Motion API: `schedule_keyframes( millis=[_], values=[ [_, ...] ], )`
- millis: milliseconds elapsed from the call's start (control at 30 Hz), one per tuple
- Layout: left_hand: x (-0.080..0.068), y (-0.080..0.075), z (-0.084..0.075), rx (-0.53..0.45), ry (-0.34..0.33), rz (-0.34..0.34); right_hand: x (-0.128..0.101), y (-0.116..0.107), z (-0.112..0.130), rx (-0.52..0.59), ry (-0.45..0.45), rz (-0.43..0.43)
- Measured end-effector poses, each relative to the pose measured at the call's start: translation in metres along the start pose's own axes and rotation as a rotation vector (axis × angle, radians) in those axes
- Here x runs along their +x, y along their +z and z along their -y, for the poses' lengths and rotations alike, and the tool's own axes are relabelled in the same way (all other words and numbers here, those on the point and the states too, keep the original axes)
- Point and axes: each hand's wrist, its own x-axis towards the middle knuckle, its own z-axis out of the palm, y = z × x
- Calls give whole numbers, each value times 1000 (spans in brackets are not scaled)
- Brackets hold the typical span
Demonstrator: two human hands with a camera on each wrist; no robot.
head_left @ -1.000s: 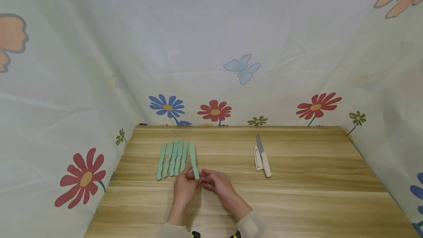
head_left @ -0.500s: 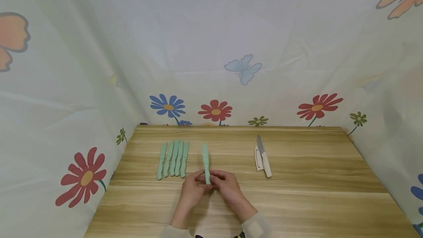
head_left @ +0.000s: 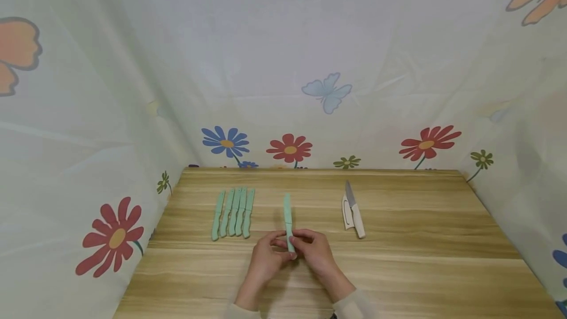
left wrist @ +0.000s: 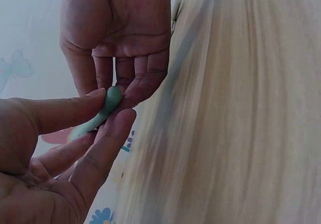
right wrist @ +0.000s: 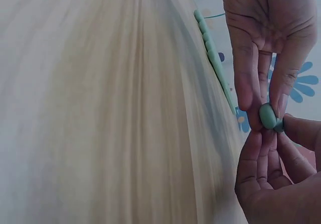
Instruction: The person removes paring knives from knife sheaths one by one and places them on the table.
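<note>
Fingers of left hand (head_left: 269,255) and right hand (head_left: 315,251) both pinch the near end of one sheathed green knife (head_left: 288,220), which I read as steadying it over mid-desk (head_left: 398,260), clear of the green row (head_left: 232,206).

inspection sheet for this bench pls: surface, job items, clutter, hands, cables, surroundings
Surface: wooden table, light grain.
Job's things: one green sheathed knife held over the table; row of five green knives lying side by side at far left.
Clutter: bare white-handled knife with its white sheath beside it, at far right.
Hands: left hand and right hand both pinch the near end of the green sheathed knife.
Cables: nothing seen.
Surroundings: flower-print curtain on three sides.
</note>
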Motion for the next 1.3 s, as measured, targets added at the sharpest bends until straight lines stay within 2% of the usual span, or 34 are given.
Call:
schedule_keyframes(
  millis=[233,633,1300],
  values=[
    [1,7,2,-65,25,29,-7,-10,1,35,7,1],
    [-3,25,-5,-25,72,110,-22,-34,0,30,47,2],
    [-13,50,-7,-77,46,125,-37,-45,-4,12,53,-156]
  ],
)
